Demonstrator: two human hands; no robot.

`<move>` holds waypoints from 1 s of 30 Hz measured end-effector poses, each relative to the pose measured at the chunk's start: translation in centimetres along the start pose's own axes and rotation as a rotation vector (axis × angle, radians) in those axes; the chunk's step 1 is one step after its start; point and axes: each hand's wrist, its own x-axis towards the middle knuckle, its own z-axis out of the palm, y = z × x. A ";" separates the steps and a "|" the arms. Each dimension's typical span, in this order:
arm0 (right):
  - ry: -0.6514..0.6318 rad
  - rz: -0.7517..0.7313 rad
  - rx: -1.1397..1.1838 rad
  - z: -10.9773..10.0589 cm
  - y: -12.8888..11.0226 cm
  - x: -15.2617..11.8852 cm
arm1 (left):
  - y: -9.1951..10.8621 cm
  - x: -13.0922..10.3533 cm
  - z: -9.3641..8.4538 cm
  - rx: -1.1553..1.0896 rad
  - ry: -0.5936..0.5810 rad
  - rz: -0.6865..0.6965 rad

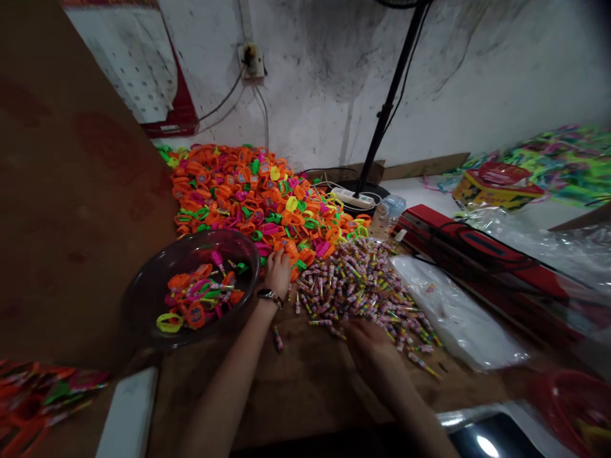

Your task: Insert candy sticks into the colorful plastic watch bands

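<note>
My left hand (277,272), with a dark band on the wrist, is at the front edge of a heap of plastic toy watches (229,184), mostly orange with some green, pink and yellow. Its fingers are bent onto an orange toy watch (288,249). Lower and to the right, my right hand (366,340) is slightly blurred, its fingers pinched at one small printed tube (338,333) by the near edge of a pile of such tubes (358,286). Left of my left hand stands a dark translucent basin (143,286) holding several toy watches and tubes.
A single tube (277,340) lies on the brown tabletop (296,381). Plastic bags (458,318) and a red machine (487,261) with a cable sit to the right. Behind are a black stand pole (389,102) and a power strip (353,198). Brown board (71,191) rises at left.
</note>
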 end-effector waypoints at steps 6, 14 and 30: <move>-0.070 0.060 -0.110 3.7 -0.8 -1.8 | 1.4 -4.3 -3.1 -0.130 0.006 -0.045; 0.113 0.283 0.477 1.6 -3.0 1.5 | 1.4 -7.4 -5.3 -0.211 0.033 -0.116; -0.072 0.762 1.722 -4.1 -9.7 7.1 | 7.0 -10.5 -10.8 -0.864 -0.127 -0.349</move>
